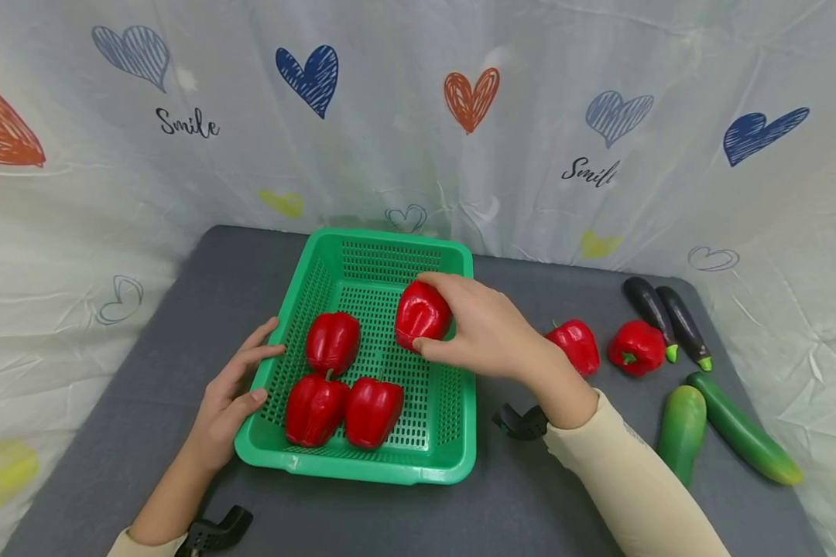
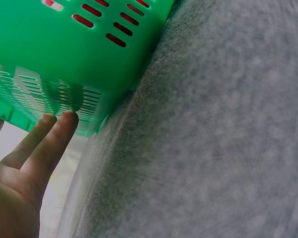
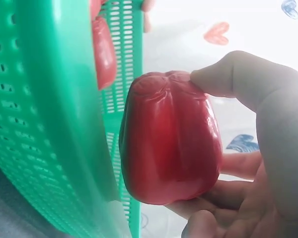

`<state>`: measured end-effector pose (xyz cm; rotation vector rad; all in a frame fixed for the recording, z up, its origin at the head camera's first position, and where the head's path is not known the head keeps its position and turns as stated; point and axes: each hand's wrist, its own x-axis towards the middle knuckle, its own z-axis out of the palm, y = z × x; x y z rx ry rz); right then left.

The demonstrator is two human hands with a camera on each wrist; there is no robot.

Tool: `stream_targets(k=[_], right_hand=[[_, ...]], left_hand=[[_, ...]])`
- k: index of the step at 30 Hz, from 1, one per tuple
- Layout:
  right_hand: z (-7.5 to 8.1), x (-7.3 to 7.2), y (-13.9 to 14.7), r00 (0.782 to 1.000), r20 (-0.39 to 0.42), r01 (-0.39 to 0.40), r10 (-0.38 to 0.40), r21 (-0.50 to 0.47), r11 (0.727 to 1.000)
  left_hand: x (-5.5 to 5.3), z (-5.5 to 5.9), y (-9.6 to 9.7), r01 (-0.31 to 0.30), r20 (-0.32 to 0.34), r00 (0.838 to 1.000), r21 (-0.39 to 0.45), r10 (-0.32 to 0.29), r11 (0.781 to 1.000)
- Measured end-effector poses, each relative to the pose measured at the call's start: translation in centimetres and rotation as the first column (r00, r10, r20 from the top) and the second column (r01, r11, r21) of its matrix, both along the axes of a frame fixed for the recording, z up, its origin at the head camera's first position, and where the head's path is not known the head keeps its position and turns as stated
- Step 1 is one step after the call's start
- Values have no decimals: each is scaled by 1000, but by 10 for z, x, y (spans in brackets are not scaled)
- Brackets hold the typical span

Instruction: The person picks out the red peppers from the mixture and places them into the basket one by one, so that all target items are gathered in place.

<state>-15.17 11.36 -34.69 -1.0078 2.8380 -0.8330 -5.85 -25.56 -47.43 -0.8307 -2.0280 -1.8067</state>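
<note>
My right hand grips a red bell pepper over the right side of a green plastic basket. In the right wrist view the thumb presses one end of that pepper and the fingers curl beneath it. Inside the basket's left half, one bell pepper lies behind two others, a left one and a right one. At the basket's left wall is my left hand, its fingers extended; in the left wrist view the fingertips touch the perforated side.
Right of the basket lie two more bell peppers, one partly behind my right forearm, the other beside two eggplants. Nearer the front right are a thick green cucumber and a longer one. A patterned curtain hangs behind the grey-covered table.
</note>
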Motion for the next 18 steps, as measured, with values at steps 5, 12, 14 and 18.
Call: stream_targets(k=[5,12,14,18], right_hand=[[1,-4,-6,999,36,-22,22,-4,1000],[5,-9,-16,997,64,-48,49,-14,999],[6,-11,-19,996,67,-58,59,-22,998],[6,-13,-26,994,71,-77,80,-40,996]], left_hand=[[0,-1,0,3,2,1000,-1,-3,1000],[0,-1,-1,5,4,1000,1,-5,1000],[0,0,0,3,7,1000,3,-3,1000],[0,0,0,4,12,1000,4,-4,1000]])
